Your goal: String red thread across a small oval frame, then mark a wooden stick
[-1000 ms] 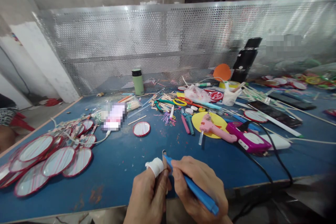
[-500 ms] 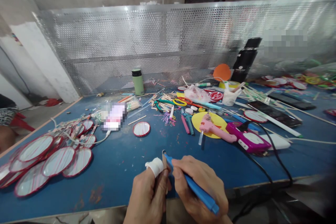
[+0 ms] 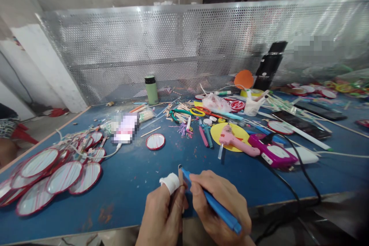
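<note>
Perforated metal screen (image 3: 184, 46): spans the far side of the bench, left to right.

Blue table (image 3: 129, 177): bare in the near middle, cluttered at far centre and right.

Red-rimmed discs (image 3: 57, 177): overlapping cluster at near left. 1 more, the single disc (image 3: 155, 142), lies apart toward the centre.

Pink glue gun (image 3: 235, 142): lies on a yellow disc (image 3: 219, 130), right of centre, just beside a magenta device (image 3: 273, 155) with a black cable.

Green bottle (image 3: 151, 90): upright, far centre, near the screen.

Right hand (image 3: 221, 207): near edge, centre-right. Fingers closed around the blue-handled tool (image 3: 223, 214), held like a pen, with its tip pointing far-left.

Left hand (image 3: 163, 217): near edge, touching the right hand. 1 finger is wrapped in white tape (image 3: 170, 182). Fingertips are pinched narrow on the pale stick (image 3: 180, 175), held roughly upright over the near table edge.

The tool tip meets the stick near its upper end. Cannot tell whether a blade is exposed.
</note>
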`<state>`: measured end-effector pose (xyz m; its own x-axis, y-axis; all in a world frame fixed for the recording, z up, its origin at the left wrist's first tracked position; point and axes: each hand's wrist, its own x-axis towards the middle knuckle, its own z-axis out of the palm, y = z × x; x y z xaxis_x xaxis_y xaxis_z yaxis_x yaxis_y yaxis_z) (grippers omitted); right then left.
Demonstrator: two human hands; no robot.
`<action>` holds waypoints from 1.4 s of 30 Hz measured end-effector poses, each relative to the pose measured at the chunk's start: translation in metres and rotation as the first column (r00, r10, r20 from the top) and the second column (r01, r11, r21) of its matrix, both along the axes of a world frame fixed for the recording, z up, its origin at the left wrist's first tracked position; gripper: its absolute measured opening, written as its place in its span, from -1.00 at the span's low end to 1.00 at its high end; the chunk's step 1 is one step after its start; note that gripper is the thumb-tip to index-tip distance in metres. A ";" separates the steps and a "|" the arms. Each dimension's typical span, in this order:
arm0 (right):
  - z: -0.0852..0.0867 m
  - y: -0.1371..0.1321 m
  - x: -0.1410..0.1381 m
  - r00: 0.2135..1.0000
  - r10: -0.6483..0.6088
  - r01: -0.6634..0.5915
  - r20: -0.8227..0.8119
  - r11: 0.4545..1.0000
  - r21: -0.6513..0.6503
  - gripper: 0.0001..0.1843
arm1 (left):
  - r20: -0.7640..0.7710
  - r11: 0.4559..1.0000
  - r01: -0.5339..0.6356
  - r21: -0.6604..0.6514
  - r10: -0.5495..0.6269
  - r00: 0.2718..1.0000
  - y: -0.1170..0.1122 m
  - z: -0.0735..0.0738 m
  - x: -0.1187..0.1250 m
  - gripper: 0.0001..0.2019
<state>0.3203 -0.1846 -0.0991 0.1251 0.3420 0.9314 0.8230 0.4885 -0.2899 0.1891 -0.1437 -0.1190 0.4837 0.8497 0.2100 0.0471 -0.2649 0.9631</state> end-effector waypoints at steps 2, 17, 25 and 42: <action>0.000 0.000 0.000 1.000 -0.015 0.015 -0.007 1.000 0.003 -0.88 | -0.002 1.000 -0.004 0.007 0.004 1.000 0.000 0.001 0.000 -0.71; -0.001 -0.001 -0.001 0.993 -0.118 0.118 -0.010 0.992 0.044 -0.89 | -0.022 1.000 -0.016 0.004 0.016 1.000 -0.001 0.002 0.000 -0.70; -0.001 0.000 -0.001 0.996 -0.087 0.087 -0.001 0.996 0.021 -0.88 | -0.006 1.000 -0.013 -0.002 0.013 1.000 -0.001 0.003 0.000 -0.71; -0.005 0.001 -0.002 0.995 -0.099 0.099 -0.012 0.994 0.042 -0.89 | -0.002 1.000 -0.025 -0.014 0.025 1.000 -0.001 0.002 0.001 -0.69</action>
